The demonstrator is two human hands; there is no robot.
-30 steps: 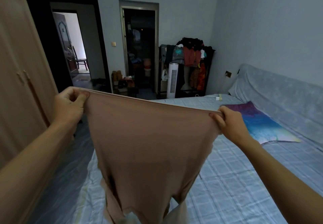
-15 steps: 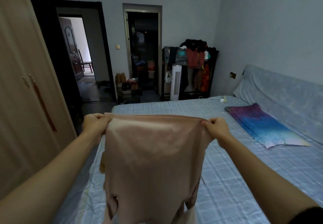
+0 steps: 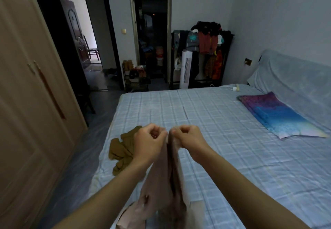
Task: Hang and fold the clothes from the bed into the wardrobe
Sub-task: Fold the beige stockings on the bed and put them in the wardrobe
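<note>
My left hand (image 3: 148, 142) and my right hand (image 3: 188, 139) are side by side above the bed (image 3: 223, 130), each pinching a top corner of a pale pink garment (image 3: 161, 184). The garment hangs folded in half lengthwise between my forearms, its lower end bunched near the bottom edge. A crumpled brown garment (image 3: 123, 148) lies on the bed's left edge, just left of my left hand. The beige wardrobe (image 3: 26, 103) stands at the left with its doors shut.
A purple and blue pillow (image 3: 275, 114) lies by the headboard at the right. A loaded clothes rack (image 3: 206, 53) and a white tower fan (image 3: 186, 69) stand past the bed's far end. Two open doorways are behind. A narrow floor strip runs between bed and wardrobe.
My hands have come down and together, folding the spread pink garment in half lengthwise. The brown garment, hidden before, now shows on the bed.
</note>
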